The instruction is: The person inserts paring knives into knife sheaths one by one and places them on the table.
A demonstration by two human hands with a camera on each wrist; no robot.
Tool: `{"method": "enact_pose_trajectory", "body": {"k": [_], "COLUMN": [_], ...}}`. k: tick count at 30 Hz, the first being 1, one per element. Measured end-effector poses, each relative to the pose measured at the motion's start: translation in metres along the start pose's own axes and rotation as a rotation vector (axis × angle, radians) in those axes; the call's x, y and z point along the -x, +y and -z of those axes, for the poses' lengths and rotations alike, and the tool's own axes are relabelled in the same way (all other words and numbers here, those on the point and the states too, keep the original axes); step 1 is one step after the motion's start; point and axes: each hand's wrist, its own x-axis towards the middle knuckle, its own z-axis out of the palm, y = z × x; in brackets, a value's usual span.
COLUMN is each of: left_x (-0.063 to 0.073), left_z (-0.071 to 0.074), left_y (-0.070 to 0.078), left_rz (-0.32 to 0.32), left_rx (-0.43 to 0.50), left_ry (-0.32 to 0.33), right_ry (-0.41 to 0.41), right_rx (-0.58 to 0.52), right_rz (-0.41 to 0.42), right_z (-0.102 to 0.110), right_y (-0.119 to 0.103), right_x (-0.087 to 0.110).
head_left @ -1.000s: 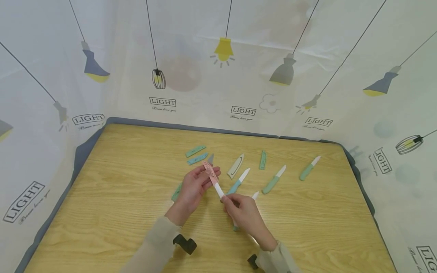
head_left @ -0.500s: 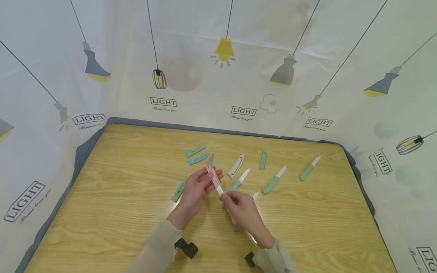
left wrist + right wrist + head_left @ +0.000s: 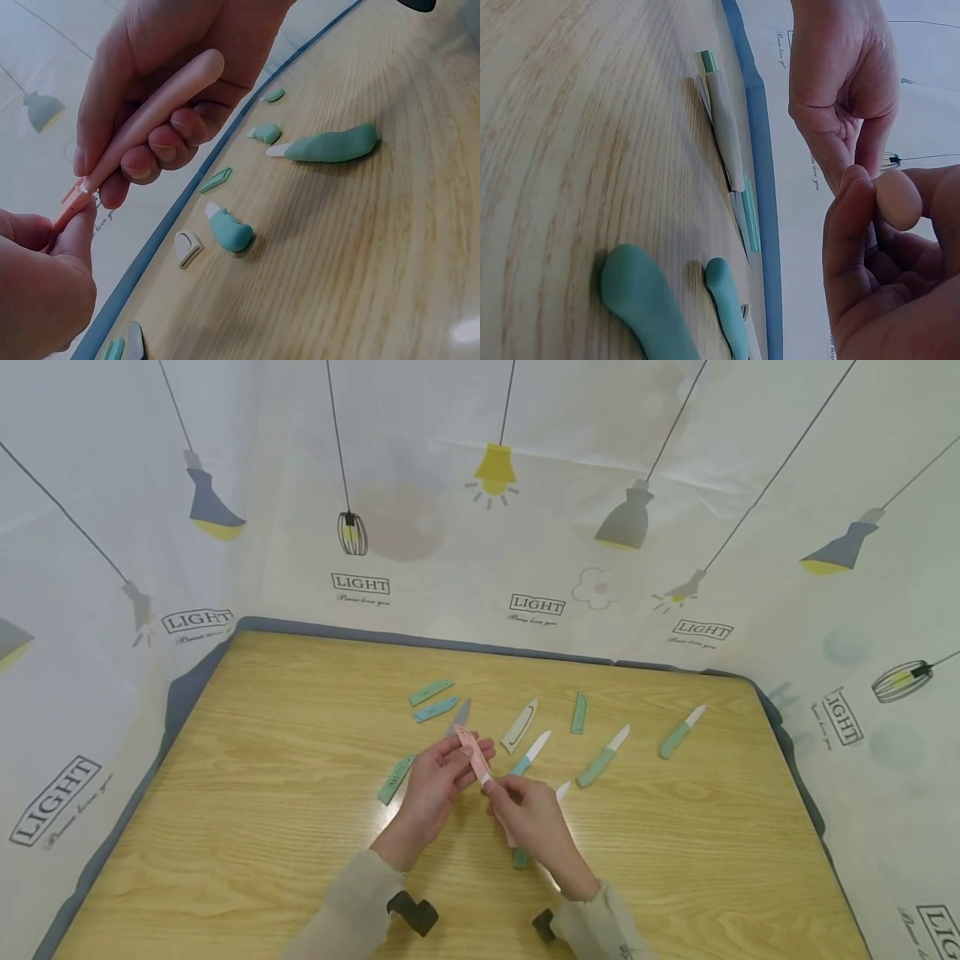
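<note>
My left hand [image 3: 431, 785] pinches a pink knife sheath [image 3: 470, 752] between thumb and fingers. My right hand [image 3: 536, 814] grips the handle [image 3: 161, 112] of a pink paring knife, fingers curled round it in the left wrist view. Most of the knife's blade is inside the sheath; only a short white strip shows between sheath and handle. Both hands are held above the table. In the right wrist view the rounded butt of the handle [image 3: 898, 199] pokes out of the right fist. Behind the left fingers lies a grey-bladed knife [image 3: 461, 716], its handle hidden in the head view.
Green knives [image 3: 600, 766] and a blue-handled knife [image 3: 527, 757] lie on the wooden table [image 3: 262, 793]. Another knife, its white tip [image 3: 562, 792] showing, is partly covered by the right hand. Sheaths lie around: cream [image 3: 519, 727], blue [image 3: 436, 709], green [image 3: 396, 778]. A printed curtain encloses the table.
The pink sheath has slid further down over the white blade, shortening the bare strip beside the handle. Both hands have drawn closer together. The things on the table stay put.
</note>
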Motion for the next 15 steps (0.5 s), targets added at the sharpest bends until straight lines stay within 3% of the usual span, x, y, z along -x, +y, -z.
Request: {"method": "enact_pose_trajectory", "body": {"k": [4, 6, 12, 15], "left_x": [0.000, 0.000, -0.001, -0.002], "left_z": [-0.002, -0.002, -0.007, -0.011], "left_y": [0.000, -0.001, -0.005, -0.007], "left_rz": [0.001, -0.010, -0.066, -0.070], "left_rx": [-0.001, 0.006, 0.025, 0.015], "left_ry": [0.010, 0.020, 0.100, 0.112], "right_ry": [0.007, 0.036, 0.216, 0.252], "right_rx": [0.003, 0.068, 0.476, 0.603], "right_rz": [-0.002, 0.030, 0.223, 0.271], "right_z": [0.000, -0.001, -0.002, 0.000], "right_y": [0.002, 0.003, 0.007, 0.008], "right_x": [0.000, 0.000, 0.001, 0.003]}}
